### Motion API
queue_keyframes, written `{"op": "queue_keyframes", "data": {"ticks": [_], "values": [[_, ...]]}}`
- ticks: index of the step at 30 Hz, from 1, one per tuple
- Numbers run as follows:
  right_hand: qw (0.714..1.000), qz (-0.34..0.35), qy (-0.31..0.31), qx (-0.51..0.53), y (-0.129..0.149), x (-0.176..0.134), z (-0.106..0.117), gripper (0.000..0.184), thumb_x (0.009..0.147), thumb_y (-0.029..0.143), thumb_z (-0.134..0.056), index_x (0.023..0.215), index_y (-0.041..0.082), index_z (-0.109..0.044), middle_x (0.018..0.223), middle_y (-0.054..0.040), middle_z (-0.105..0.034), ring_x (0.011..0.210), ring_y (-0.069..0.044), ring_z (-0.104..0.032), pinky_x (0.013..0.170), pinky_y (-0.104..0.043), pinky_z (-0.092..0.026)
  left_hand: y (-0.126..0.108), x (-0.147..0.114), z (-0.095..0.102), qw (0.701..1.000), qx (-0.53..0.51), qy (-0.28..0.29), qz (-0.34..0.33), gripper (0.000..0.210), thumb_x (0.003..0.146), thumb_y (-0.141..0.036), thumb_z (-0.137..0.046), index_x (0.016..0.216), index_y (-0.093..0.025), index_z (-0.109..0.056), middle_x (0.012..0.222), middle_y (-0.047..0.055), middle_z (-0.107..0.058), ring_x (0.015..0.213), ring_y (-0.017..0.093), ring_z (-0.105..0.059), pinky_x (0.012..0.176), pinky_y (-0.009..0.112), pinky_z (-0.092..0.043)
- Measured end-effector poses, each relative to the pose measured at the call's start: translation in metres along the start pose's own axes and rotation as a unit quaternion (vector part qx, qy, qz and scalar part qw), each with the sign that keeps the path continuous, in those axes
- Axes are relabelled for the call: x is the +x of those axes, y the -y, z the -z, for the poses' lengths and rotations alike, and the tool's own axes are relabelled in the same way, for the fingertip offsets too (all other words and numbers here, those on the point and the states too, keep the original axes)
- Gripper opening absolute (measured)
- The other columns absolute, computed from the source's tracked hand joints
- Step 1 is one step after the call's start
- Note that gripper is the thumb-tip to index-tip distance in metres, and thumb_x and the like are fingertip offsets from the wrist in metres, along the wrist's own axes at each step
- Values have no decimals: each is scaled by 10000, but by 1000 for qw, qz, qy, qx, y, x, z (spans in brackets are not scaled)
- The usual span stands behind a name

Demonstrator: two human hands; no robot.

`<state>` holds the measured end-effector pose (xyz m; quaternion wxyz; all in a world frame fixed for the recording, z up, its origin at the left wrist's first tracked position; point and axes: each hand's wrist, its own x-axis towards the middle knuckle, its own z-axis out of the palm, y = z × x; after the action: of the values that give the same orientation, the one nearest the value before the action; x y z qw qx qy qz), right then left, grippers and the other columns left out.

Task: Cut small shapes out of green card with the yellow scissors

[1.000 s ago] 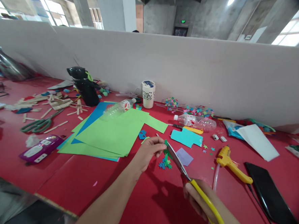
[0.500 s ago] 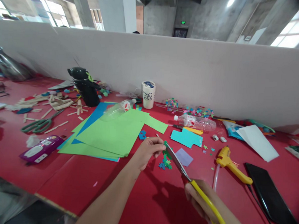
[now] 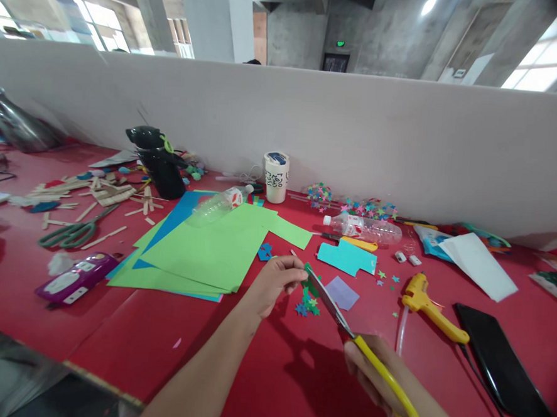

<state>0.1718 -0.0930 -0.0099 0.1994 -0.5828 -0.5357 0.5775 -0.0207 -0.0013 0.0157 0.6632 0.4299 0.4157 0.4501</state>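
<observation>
My left hand (image 3: 278, 283) is closed in a pinch on a small piece of green paper (image 3: 308, 272), held above the red table. In my right hand (image 3: 367, 365) are yellow-handled scissors (image 3: 386, 375), their blades pointing up and left to the green piece. The blade tips meet the paper right beside my left fingertips. Below the blades lies a small pile of green and blue paper stars (image 3: 307, 306). A purple paper square (image 3: 342, 292) rests just right of the blades.
Green sheets (image 3: 210, 248) with a clear bottle (image 3: 222, 204) lie left. Behind are a cup (image 3: 276, 177), cyan card (image 3: 346, 257) and another bottle (image 3: 365, 228). Rightward sit a yellow glue gun (image 3: 433, 309) and a black tablet-like slab (image 3: 496, 354). Green scissors (image 3: 76, 231) lie far left.
Almost nothing differs. The view has shifted very slightly; both hands, the scissors and the green piece keep their places.
</observation>
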Motion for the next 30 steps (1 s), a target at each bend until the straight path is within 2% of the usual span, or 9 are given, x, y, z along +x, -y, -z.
{"op": "queue_keyframes", "data": {"ticks": [10, 14, 19, 25, 30], "values": [[1000, 5, 12, -9, -2, 2, 2, 406, 769, 572, -461, 608, 203, -405, 280, 113, -345, 197, -46, -268, 214, -133, -211, 3, 4, 5, 1000, -6, 27, 9, 106, 604, -204, -612, 583, -153, -521, 410, -73, -419, 368, 34, -324, 384, 180, -204], [999, -3, 31, -11, -3, 4, 4, 400, 764, 565, -473, 605, 205, -404, 277, 108, -353, 199, -56, -284, 219, -140, -221, 4, 5, 6, 1000, -4, 28, 8, 116, 598, -214, -620, 583, -149, -526, 418, -71, -426, 367, 32, -326, 384, 180, -211], [1000, -2, 20, -7, -1, 4, 4, 408, 760, 572, -473, 599, 205, -403, 277, 112, -339, 200, -52, -268, 211, -140, -220, 5, 4, 4, 1000, 1, 21, 7, 134, 602, -241, -631, 603, -150, -533, 439, -63, -442, 372, 35, -337, 387, 179, -221], [1000, 0, 7, -13, 2, 3, 4, 445, 755, 616, -431, 605, 198, -410, 283, 114, -333, 198, -38, -254, 215, -130, -203, 6, 4, 2, 997, 56, -8, -45, 133, 640, -262, -607, 613, -148, -542, 449, -53, -449, 394, 52, -380, 426, 190, -289], [1000, -26, -4, 3, 9, -1, 5, 443, 744, 616, -440, 619, 191, -433, 291, 115, -338, 221, -36, -259, 241, -130, -209, 7, 5, 3, 996, 65, -7, -68, 137, 657, -267, -609, 659, -145, -547, 511, -49, -477, 425, 53, -407, 451, 188, -326]]}}
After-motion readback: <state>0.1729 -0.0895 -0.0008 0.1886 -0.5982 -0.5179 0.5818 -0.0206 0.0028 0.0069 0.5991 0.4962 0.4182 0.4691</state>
